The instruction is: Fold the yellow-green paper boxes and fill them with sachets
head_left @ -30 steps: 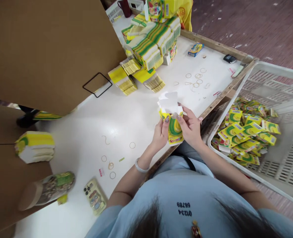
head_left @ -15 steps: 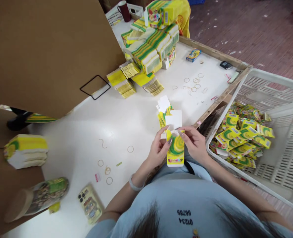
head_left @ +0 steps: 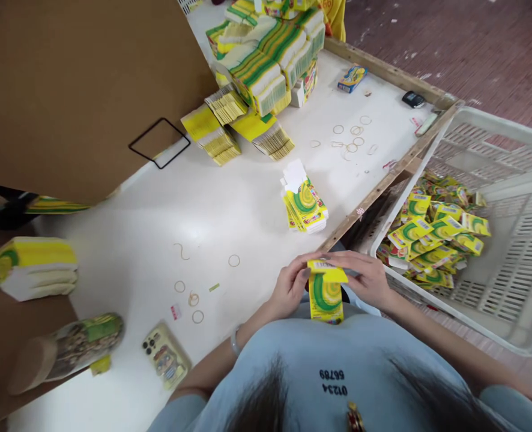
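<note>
Between both hands, close to my body at the table's front edge, is a small yellow and green carton (head_left: 326, 297). Its top flap is folded over toward me. My left hand (head_left: 290, 285) grips the carton's upper left side with thumb and fingers. On the upper right, my right hand (head_left: 365, 277) has its fingers laid along the flap, closed on it. Just beyond the hands, a small stack of flat yellow cartons (head_left: 305, 201) with white open flaps lies on the white table.
A white plastic crate (head_left: 504, 282) to the right holds many folded cartons (head_left: 432, 240). Bundled carton blanks (head_left: 266, 66) are piled at the back. Rubber bands (head_left: 351, 147), a phone (head_left: 166, 355), and a plastic jar (head_left: 74, 348) lie about. Cardboard (head_left: 81, 90) stands at the left.
The carton's white upright flap has been folded down, showing its yellow barcode side. Both hands and the carton have come nearer my body, away from the small stack. The view has shifted slightly.
</note>
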`<state>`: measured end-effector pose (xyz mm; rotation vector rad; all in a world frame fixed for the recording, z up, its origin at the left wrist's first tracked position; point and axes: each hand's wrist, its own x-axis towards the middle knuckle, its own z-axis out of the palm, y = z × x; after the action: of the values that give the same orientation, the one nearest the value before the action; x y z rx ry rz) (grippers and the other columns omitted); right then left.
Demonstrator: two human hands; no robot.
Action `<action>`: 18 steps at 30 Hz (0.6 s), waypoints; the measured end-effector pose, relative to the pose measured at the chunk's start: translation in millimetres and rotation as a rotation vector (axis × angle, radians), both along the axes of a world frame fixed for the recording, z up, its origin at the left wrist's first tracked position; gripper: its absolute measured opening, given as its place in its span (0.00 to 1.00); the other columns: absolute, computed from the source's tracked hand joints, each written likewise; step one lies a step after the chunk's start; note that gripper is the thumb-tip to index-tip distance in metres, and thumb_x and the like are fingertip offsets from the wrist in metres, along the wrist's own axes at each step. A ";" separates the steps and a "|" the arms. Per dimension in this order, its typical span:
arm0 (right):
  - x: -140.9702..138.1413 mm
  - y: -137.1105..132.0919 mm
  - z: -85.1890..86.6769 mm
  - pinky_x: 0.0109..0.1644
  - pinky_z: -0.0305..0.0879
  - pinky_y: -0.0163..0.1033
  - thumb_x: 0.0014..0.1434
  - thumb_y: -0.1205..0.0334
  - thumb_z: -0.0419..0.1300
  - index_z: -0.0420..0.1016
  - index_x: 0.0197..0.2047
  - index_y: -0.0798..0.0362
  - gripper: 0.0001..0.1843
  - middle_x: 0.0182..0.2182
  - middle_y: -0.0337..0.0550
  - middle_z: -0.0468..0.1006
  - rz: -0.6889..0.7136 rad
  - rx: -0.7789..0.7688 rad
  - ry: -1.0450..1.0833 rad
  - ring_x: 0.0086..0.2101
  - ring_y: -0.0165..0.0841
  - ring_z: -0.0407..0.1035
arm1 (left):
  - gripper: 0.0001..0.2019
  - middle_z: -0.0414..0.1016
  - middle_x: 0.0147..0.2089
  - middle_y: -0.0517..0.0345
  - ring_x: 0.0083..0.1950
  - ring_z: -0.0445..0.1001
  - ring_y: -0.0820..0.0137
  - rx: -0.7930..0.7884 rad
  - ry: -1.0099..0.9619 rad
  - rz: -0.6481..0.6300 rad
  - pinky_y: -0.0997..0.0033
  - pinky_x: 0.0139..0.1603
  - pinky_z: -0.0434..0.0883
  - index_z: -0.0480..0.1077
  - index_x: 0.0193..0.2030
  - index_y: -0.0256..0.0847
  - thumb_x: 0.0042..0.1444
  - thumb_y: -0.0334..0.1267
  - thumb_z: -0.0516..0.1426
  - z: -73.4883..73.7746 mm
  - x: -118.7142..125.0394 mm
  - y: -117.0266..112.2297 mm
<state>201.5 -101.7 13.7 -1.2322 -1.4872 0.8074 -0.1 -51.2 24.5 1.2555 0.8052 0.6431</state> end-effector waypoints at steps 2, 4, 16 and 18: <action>2.7 -3.2 3.5 0.52 0.80 0.48 0.59 0.44 0.70 0.82 0.50 0.45 0.20 0.48 0.51 0.85 0.100 -0.001 0.055 0.48 0.44 0.81 | 0.28 0.82 0.43 0.46 0.33 0.77 0.66 0.024 0.017 0.000 0.67 0.31 0.74 0.78 0.55 0.44 0.66 0.64 0.51 2.4 -1.3 2.4; -1.0 -5.9 8.1 0.48 0.82 0.47 0.59 0.45 0.70 0.79 0.54 0.46 0.24 0.50 0.52 0.83 0.103 -0.174 0.138 0.47 0.43 0.81 | 0.24 0.83 0.48 0.47 0.38 0.80 0.65 0.031 0.038 0.028 0.67 0.35 0.77 0.79 0.52 0.45 0.66 0.60 0.55 4.9 -0.9 5.1; 3.6 4.0 24.1 0.41 0.81 0.39 0.61 0.55 0.69 0.75 0.60 0.46 0.25 0.46 0.43 0.85 0.239 -0.608 0.547 0.36 0.32 0.80 | 0.19 0.79 0.36 0.55 0.30 0.73 0.71 0.107 0.075 0.043 0.71 0.30 0.70 0.72 0.60 0.45 0.70 0.52 0.54 4.8 1.6 10.0; 1.9 3.4 21.3 0.42 0.82 0.40 0.62 0.52 0.69 0.77 0.60 0.46 0.24 0.46 0.43 0.85 0.263 -0.623 0.582 0.38 0.32 0.81 | 0.23 0.74 0.30 0.60 0.26 0.67 0.71 0.096 0.073 0.061 0.71 0.27 0.66 0.63 0.68 0.48 0.71 0.52 0.52 1.4 2.2 9.3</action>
<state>203.4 -98.3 35.0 -1.0939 -0.9446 1.7316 2.1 -41.9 25.9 1.3516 0.8840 0.6949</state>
